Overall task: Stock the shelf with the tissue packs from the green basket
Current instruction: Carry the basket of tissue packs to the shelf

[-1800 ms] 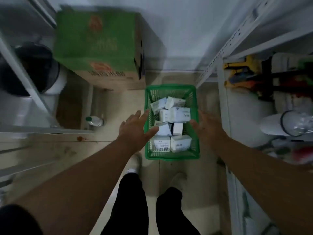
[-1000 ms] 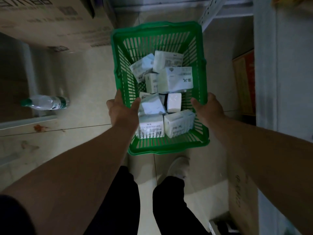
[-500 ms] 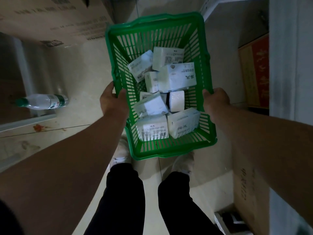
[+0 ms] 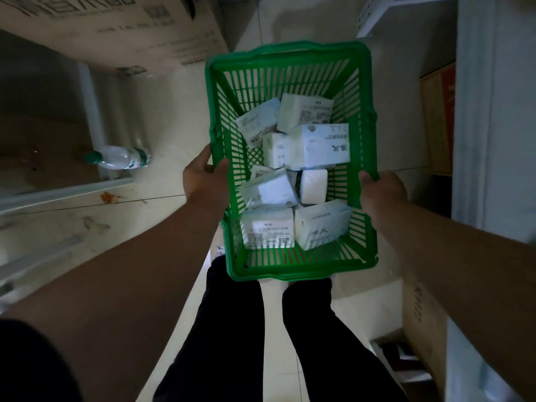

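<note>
The green basket [image 4: 287, 58] hangs in the air above my legs, held level between both hands. My left hand [image 4: 203, 178] grips its left rim with the thumb hooked inside. On the opposite rim, my right hand [image 4: 381, 195] is closed around the edge. Several white tissue packs [image 4: 317, 146] lie jumbled inside, some flat and some tilted. The white shelf upright [image 4: 493, 111] rises at the right edge of the view.
A plastic water bottle [image 4: 120, 158] lies on the tiled floor at the left, beside a metal rack leg [image 4: 92, 111]. A large cardboard box [image 4: 110, 27] sits at the upper left. More cartons [image 4: 436, 120] stand low on the right.
Both hands reached down, closed on the basket's side rims and lifted it off the floor. It has risen closer to the camera over my feet.
</note>
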